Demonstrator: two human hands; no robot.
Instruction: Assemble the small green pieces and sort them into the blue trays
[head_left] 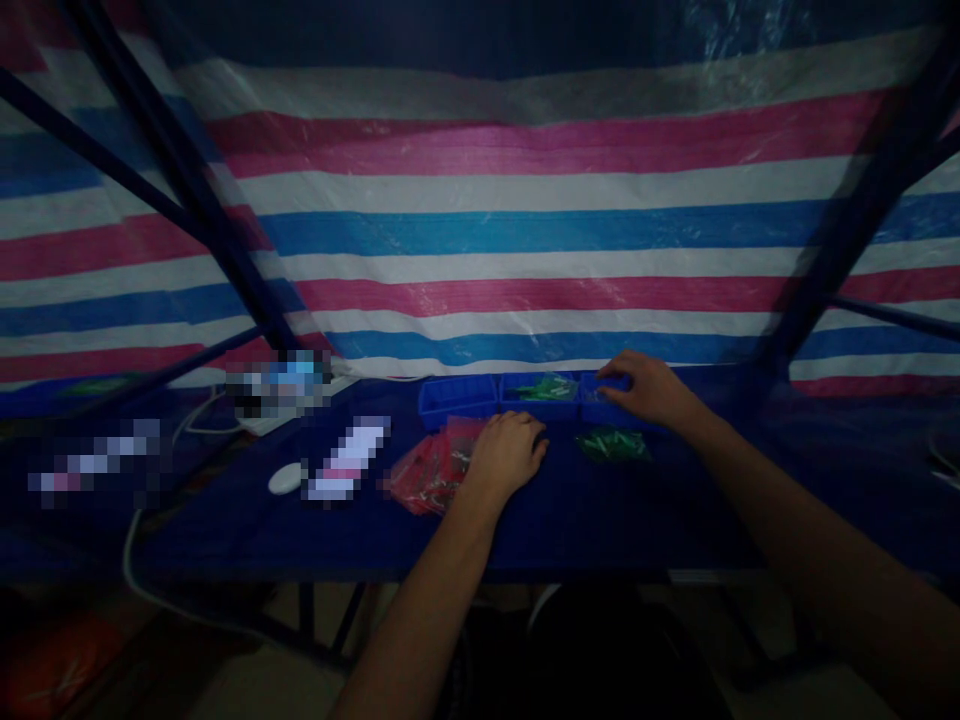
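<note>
My left hand (511, 447) rests palm down on the blue tabletop, at the right edge of a pile of red plastic bags (429, 472). Its fingers are loosely bent and apart, and what lies under the palm is hidden. Over the rightmost blue bin (591, 408) reaches my right hand (643, 386), open, with a gap between thumb and forefinger. Small items in that bin are too dim to name. The middle blue bin (510, 408) holds green and clear plastic packets (551, 387). A green plastic packet (613, 443) lies just in front of the right bin.
Left of these stands another blue bin (457, 392). A phone (351, 458), a round white object (286, 479) and a white power strip (262, 420) with cables lie on the left. Dark metal posts (225, 250) and a striped plastic sheet (525, 235) border the table (585, 530).
</note>
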